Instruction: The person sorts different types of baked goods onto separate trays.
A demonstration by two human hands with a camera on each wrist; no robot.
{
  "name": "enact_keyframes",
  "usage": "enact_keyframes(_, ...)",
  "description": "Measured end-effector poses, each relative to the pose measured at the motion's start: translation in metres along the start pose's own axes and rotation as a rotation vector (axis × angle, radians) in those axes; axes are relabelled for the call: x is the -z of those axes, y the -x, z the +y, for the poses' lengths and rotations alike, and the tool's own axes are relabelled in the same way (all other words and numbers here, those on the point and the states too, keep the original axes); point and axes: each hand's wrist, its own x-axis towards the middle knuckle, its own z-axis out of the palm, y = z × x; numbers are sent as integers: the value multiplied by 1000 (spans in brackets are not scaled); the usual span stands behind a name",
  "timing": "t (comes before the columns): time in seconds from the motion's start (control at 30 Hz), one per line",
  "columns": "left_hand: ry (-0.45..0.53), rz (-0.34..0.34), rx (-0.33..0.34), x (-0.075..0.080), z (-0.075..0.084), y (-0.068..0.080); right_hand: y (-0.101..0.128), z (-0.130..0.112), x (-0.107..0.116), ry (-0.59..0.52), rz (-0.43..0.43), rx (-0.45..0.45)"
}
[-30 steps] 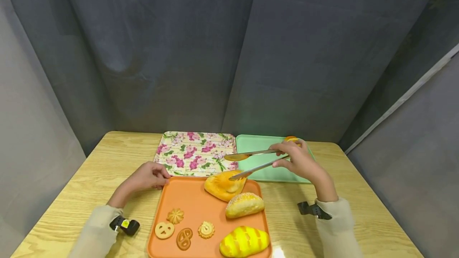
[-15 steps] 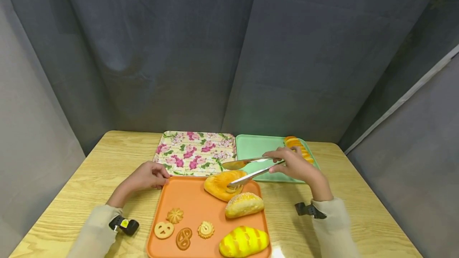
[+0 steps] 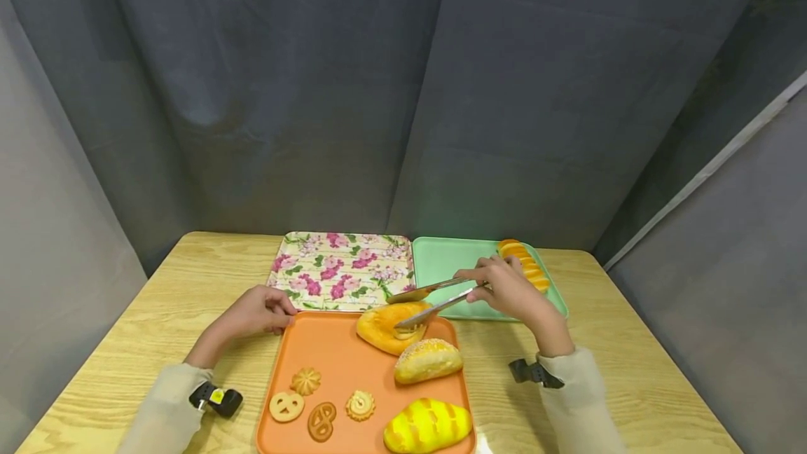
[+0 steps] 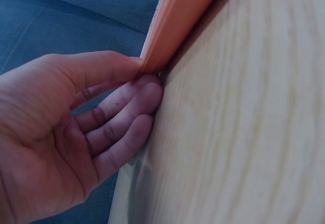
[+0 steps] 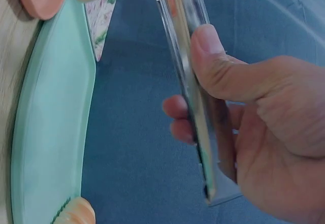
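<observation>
The round orange bun (image 3: 386,324) sits at the orange tray's (image 3: 334,363) one-o'clock corner, metal tongs (image 3: 435,298) closing on it. The right hand (image 3: 507,291) squeezes the tongs' handles. The left hand (image 3: 255,310) pinches the tray's eleven-o'clock corner, thumb on top.

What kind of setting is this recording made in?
Probably a staged recording booth, not a real bakery: grey fabric curtains enclose a wooden table, and breads and cookies on an orange tray look like models.
</observation>
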Motion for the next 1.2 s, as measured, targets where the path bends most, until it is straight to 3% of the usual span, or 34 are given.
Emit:
enact_keyframes(0.33, -11, 5, 4, -1, -1, 1, -4, -4, -3, 107, 172, 120)
enact_keyframes(0.73, 6, 4, -10, -1, 2, 1, -4, -7, 1, 120, 259, 179)
enact_keyframes(0.87, 4, 4, -9, 0, 1, 1, -4, -7, 2, 103, 240, 171)
enact_keyframes(1.2, -15, 9, -3, 0, 0, 1, 1, 8, 4, -44, 58, 52)
